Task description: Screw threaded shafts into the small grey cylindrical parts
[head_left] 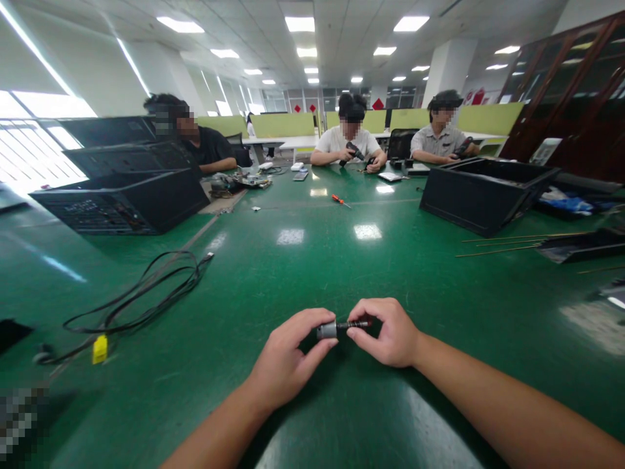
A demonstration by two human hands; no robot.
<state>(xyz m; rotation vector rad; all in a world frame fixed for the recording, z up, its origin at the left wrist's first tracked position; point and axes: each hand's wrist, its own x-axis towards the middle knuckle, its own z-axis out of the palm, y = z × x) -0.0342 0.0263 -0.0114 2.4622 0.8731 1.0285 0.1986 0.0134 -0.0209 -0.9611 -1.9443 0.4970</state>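
Note:
Between the thumb and fingers of my left hand [288, 355] is a small silver metal cylinder [327, 330], which looks like a small motor casing. A thin dark rod [355, 324] with ringed, shiny parts and a reddish end is pinched in my right hand [389, 332]. The rod lines up with the cylinder's right end and seems to meet it; whether one is inside the other I cannot tell. Both hands are closed and held close together just above the green table [312, 267]. The fingertips partly cover both pieces.
Looped black cable [146, 293] with a yellow tag [99, 350] lies left. Dark computer cases stand at left [122, 202] and right [481, 195]. An orange screwdriver [338, 198] lies ahead. Thin brass-coloured rods [512, 245] lie right. Three people sit across the table; the middle one holds a power drill [355, 151].

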